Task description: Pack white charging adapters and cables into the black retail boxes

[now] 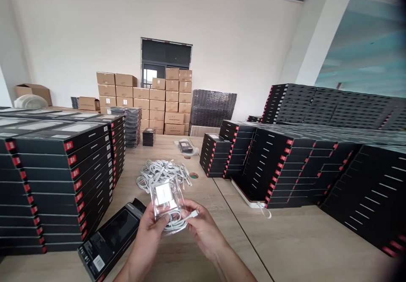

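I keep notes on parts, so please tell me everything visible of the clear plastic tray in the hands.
The tray looks thin and shiny, with raised walls. A white charger block sits in its far part; a coiled white cable lies at its near end. Seemingly tilted, it is held above the table, left hand at its left, right hand at its right.

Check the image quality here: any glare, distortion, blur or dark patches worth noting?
Head view: glints on the clear plastic tray; head view, background: the window washes out at lower left; head view, right side: wide-angle distortion seems to make the black box stack lean; head view, margins: soft right edge, dark upper right corner.
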A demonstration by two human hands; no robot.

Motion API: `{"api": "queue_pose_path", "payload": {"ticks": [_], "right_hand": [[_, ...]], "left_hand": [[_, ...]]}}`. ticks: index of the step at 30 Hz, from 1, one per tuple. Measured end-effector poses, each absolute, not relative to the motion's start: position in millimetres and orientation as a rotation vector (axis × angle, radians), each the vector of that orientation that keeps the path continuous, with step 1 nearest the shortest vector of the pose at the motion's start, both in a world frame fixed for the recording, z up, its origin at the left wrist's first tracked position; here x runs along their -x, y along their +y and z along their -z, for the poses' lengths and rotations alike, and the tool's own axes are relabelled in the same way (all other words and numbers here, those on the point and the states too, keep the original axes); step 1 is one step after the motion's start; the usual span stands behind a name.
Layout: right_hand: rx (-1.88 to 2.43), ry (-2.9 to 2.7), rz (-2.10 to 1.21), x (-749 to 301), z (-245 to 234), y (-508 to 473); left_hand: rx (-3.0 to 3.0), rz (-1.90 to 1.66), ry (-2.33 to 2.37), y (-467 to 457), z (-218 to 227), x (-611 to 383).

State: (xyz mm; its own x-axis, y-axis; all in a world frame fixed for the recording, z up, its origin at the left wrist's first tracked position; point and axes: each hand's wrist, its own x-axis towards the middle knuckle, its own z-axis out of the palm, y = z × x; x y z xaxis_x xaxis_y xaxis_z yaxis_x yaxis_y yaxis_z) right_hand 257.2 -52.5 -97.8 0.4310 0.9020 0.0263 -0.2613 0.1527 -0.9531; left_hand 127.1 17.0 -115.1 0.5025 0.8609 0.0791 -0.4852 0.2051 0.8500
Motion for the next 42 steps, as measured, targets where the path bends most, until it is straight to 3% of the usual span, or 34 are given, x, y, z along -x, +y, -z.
{"api": "queue_pose_path", "payload": {"ticks": [8,15,22,28,42], "right_hand": [[1.207,-0.835,-0.679,-251.4,107.4,-40.4],[1.089,-0.887,-0.997,-252.0,95.7,-44.2],[1.229,-0.952,-0.777,-246.3,102.7,-33.3],[1.246,-0.878,-0.969,-247.2,105.5,-40.6],[1.224,-0.855,-0.671,-250.3,92.2,-47.7]], "left_hand": [[-0.999,-1.039,0.478,17.5,116.2,-133.0],[-0.921,-1.106,0.49,22.2,114.2,-131.2],[-0.862,-1.05,0.529,25.0,113.4,-130.3],[-0.837,-0.803,0.363,29.5,102.1,-116.1],[-0.649,-0.952,0.258,33.0,98.7,-112.6]]}}
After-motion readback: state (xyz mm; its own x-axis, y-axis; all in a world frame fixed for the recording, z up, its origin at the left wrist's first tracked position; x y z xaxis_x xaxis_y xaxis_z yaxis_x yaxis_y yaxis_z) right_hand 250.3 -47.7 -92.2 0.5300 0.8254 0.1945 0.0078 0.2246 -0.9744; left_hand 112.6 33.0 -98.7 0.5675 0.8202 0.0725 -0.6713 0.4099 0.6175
